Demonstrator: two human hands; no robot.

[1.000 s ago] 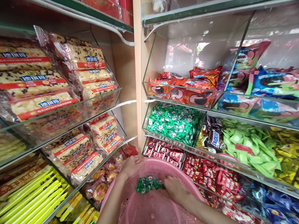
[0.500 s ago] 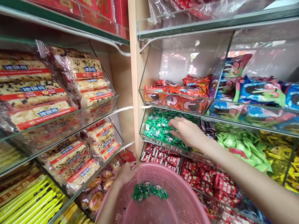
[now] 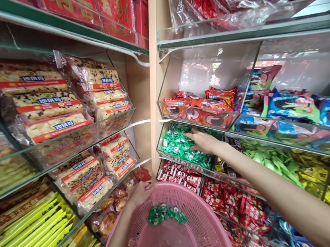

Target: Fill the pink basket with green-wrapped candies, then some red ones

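Note:
My left hand (image 3: 142,192) grips the rim of a pink plastic basket (image 3: 207,210) at its far left side, fingers closed over the edge. Inside that basket lies a small heap of green-wrapped candies (image 3: 165,214). My right hand (image 3: 202,140) reaches into a glass shelf bin full of the same green candies (image 3: 175,142). Its fingers are stretched out and apart over the pile, the tips at the candies; nothing shows in the grasp.
Orange snack packets (image 3: 199,106) sit on the shelf just above the green candies. Red-wrapped candies (image 3: 180,173) fill the bin below. Bagged cereal bars (image 3: 50,99) line the left shelves. Glass bin fronts and a wooden post (image 3: 153,61) stand close to my hands.
My right hand has gone slightly deeper into the green candy bin, lower over the pile. The left hand keeps its hold on the basket. The view has shifted a little.

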